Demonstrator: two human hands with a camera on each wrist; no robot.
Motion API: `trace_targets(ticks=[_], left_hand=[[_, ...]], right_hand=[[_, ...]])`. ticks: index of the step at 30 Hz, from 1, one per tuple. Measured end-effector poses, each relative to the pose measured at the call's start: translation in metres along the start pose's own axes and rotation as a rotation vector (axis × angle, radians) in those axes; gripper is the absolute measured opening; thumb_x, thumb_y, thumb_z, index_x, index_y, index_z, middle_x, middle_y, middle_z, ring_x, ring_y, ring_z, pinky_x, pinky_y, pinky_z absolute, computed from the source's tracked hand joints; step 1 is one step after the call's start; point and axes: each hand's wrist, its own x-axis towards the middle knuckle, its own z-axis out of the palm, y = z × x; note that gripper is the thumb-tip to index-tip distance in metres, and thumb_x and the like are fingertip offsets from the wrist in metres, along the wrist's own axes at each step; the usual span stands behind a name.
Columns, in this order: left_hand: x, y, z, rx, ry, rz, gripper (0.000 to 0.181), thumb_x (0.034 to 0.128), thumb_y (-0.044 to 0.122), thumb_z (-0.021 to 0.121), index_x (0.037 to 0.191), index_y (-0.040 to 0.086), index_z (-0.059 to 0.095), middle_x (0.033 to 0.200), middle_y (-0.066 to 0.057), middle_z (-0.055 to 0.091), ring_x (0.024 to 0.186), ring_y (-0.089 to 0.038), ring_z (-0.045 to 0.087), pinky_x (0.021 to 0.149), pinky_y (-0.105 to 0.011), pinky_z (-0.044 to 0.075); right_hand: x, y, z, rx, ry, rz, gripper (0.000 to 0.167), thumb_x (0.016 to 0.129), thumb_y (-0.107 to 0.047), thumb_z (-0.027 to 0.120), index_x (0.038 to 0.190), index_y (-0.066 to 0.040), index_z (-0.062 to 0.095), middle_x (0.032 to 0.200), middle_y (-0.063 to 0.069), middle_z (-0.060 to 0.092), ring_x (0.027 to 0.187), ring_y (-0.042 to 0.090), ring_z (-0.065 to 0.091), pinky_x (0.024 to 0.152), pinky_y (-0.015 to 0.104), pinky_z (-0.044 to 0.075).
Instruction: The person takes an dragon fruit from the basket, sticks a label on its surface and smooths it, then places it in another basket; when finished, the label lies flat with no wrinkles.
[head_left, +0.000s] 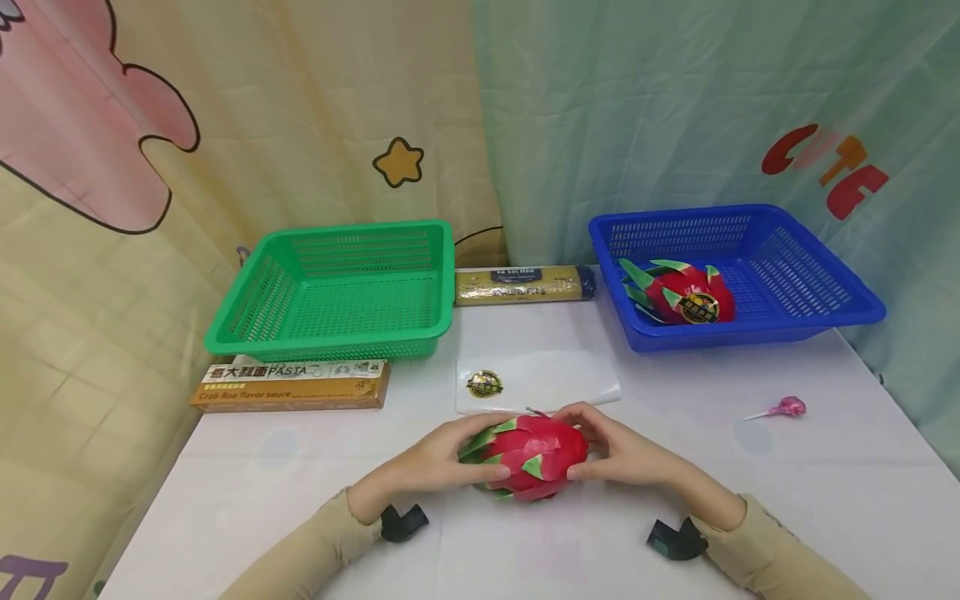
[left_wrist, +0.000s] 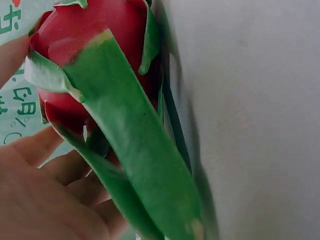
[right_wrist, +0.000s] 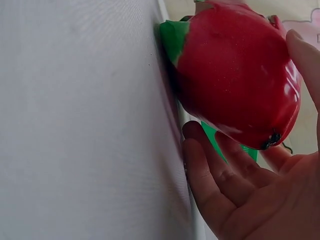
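Observation:
A red dragon fruit [head_left: 546,450] with green-tipped scales lies on its side on the white table, between my two hands. My left hand [head_left: 442,457] grips its leafy end, thumb on the near side and fingers round the far side. At the smooth end my right hand [head_left: 626,448] holds it, thumb in front and fingers curled behind. Long green leaves [left_wrist: 130,130] cross in front of my left fingers in the left wrist view. The right wrist view shows the fruit's dark tip [right_wrist: 271,141] near my right palm.
Behind the fruit lies a clear plastic bag [head_left: 540,379] with a black-gold sticker. A green basket [head_left: 444,321] stands back left, a pasta box [head_left: 288,396] before it. Beside it is a noodle pack [head_left: 517,287]. The blue basket [head_left: 757,333] holds another dragon fruit [head_left: 678,292]. A lollipop [head_left: 787,407] lies right.

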Motion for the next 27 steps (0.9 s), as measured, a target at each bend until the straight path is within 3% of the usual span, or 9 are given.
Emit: trace_targets(ticks=[6,9,13,15,21,24,27], left_hand=[[-0.003,0.0,-0.01,0.073,0.035,0.036,0.061,0.0843,0.042,0.068,0.138,0.024,0.045,0.136,0.012,0.045,0.123,-0.011,0.042,0.098,-0.036,0.042],[-0.004,0.001,-0.019,0.058,0.058,0.085,0.06,0.0858,0.035,0.069,0.137,0.012,0.047,0.137,0.003,0.048,0.123,-0.018,0.045,0.099,-0.04,0.04],[-0.004,0.003,-0.033,-0.018,0.129,0.137,0.047,0.0892,0.021,0.066,0.131,0.004,0.051,0.128,-0.008,0.055,0.115,-0.028,0.052,0.095,-0.042,0.043],[-0.003,0.005,-0.039,-0.061,0.201,0.123,0.039,0.0905,0.017,0.063,0.126,0.002,0.054,0.121,-0.011,0.059,0.109,-0.027,0.057,0.091,-0.039,0.046],[0.009,-0.002,-0.05,-0.205,0.398,-0.005,0.03,0.0921,0.014,0.061,0.116,-0.004,0.059,0.106,-0.021,0.063,0.091,-0.021,0.063,0.079,-0.03,0.051],[0.014,-0.01,-0.05,-0.253,0.444,-0.046,0.03,0.0915,0.014,0.062,0.114,-0.005,0.059,0.104,-0.021,0.064,0.087,-0.02,0.064,0.077,-0.032,0.052],[0.017,-0.017,-0.049,-0.28,0.444,-0.11,0.032,0.091,0.011,0.062,0.114,-0.009,0.057,0.105,-0.023,0.063,0.089,-0.026,0.065,0.079,-0.038,0.053]], right_hand=[[0.0,-0.001,-0.005,-0.055,-0.023,0.014,0.059,0.086,-0.025,0.069,0.136,-0.017,0.039,0.133,0.007,0.046,0.118,0.029,0.049,0.09,0.031,0.047],[-0.001,-0.004,-0.012,-0.073,-0.03,0.04,0.051,0.091,-0.025,0.062,0.136,-0.016,0.042,0.133,0.008,0.047,0.116,0.028,0.051,0.088,0.032,0.048],[0.004,-0.012,-0.027,-0.102,0.005,-0.016,0.038,0.094,-0.021,0.057,0.13,-0.009,0.049,0.127,0.014,0.053,0.11,0.027,0.056,0.085,0.03,0.05],[0.011,-0.02,-0.035,-0.12,0.042,-0.053,0.035,0.094,-0.02,0.058,0.126,-0.008,0.053,0.123,0.016,0.055,0.108,0.024,0.058,0.084,0.028,0.05],[0.047,-0.041,-0.049,-0.07,0.112,-0.116,0.032,0.093,-0.017,0.06,0.123,-0.006,0.055,0.12,0.02,0.057,0.106,0.021,0.06,0.086,0.03,0.05],[0.069,-0.042,-0.049,-0.048,0.106,-0.093,0.033,0.092,-0.018,0.061,0.123,-0.006,0.056,0.12,0.02,0.058,0.104,0.019,0.061,0.086,0.031,0.05],[0.091,-0.038,-0.047,-0.051,0.082,-0.074,0.034,0.091,-0.016,0.063,0.122,-0.002,0.057,0.118,0.021,0.059,0.101,0.021,0.062,0.085,0.033,0.051]])
